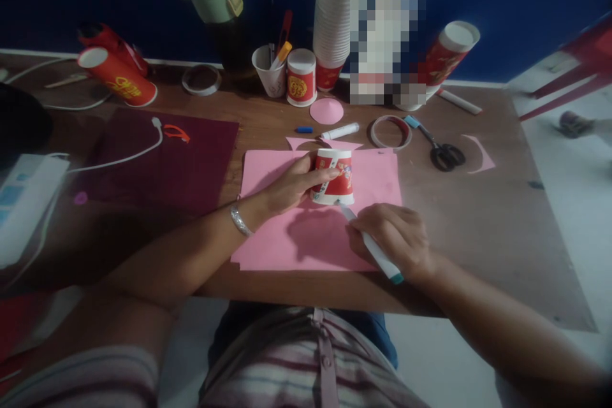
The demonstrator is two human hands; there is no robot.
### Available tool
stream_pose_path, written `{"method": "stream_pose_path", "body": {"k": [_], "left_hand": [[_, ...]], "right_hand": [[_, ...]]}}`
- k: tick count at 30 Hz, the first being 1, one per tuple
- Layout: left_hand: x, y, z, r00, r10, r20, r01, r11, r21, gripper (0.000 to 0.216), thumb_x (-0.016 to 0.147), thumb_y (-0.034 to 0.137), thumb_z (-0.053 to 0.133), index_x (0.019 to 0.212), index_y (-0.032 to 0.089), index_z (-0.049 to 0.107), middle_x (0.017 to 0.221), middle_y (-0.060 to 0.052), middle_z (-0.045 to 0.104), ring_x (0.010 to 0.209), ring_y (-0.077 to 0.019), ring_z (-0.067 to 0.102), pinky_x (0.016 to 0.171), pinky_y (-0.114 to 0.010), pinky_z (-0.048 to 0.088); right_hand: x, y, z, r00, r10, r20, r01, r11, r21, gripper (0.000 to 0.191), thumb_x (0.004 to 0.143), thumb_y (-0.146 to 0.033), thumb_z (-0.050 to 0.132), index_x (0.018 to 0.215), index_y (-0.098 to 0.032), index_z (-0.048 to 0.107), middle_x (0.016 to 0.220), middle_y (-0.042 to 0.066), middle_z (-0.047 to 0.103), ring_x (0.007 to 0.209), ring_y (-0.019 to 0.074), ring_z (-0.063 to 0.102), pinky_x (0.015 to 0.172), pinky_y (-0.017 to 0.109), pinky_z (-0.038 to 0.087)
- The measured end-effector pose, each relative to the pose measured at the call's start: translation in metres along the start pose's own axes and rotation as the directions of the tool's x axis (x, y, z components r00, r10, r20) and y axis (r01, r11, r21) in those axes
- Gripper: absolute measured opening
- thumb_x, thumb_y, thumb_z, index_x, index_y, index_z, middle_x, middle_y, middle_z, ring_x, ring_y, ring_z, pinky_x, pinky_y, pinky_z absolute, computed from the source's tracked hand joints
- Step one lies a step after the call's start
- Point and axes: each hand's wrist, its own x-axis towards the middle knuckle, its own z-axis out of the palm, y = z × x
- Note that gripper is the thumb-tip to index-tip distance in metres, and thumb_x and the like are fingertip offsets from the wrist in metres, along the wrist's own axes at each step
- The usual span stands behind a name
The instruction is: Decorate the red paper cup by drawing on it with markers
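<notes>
- Brown wood table (pixel 268 284) under everything, lots of craft bits on it.
- Pink paper (pixel 268 248) lying flat near the front edge, a few sheets by the look of it.
- Tall stack of cups (pixel 331 25) at the back by the blue wall.
- Right hand (pixel 394 236): fingers curled snug around a marker, tip pointing at the cup's lower rim (can't tell if it's actually touching).
- Left hand (pixel 299 182): partly closed around the cup, thumb across the front.
- Red and white cup (pixel 342 189), in that left hand over the pink paper.
- White marker (pixel 377 255) with a green end.
- Black-handled scissors (pixel 447 156), off to the right.
- Pink disc (pixel 326 111), behind the paper.
- Tiny blue cap (pixel 304 130), just beside the disc.
</notes>
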Motion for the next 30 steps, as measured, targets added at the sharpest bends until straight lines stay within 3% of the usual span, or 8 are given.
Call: {"method": "stream_pose_path", "body": {"k": [6, 30], "left_hand": [[-0.0015, 0.0048, 0.0025, 1.0, 0.011, -0.015, -0.011, 1.0, -0.006, 0.044, 0.088, 0.043, 0.088, 0.119, 0.019, 0.068, 0.108, -0.005, 0.075, 0.096, -0.0194, 0.072, 0.087, -0.034, 0.057], [0.0008, 0.0013, 0.0002, 1.0, 0.002, 0.011, -0.001, 1.0, -0.009, 0.047, 0.09, 0.043, 0.088, 0.122, 0.018, 0.064, 0.117, -0.008, 0.077, 0.096, -0.0187, 0.072, 0.083, -0.031, 0.057]], "right_hand": [[0.0022, -0.002, -0.0018, 0.999, 0.008, 0.034, -0.008, 1.0, 0.023, 0.022, 0.096, -0.002, 0.067, 0.102, -0.022, 0.06, 0.074, -0.004, 0.066, 0.061, 0.0126, 0.063, 0.055, 0.027, 0.054], [0.0041, -0.0001, -0.0083, 1.0, -0.008, 0.003, 0.008, 1.0, 0.022, 0.019, 0.095, -0.004, 0.071, 0.102, -0.021, 0.064, 0.077, -0.001, 0.069, 0.066, 0.0153, 0.07, 0.059, 0.029, 0.062]]}}
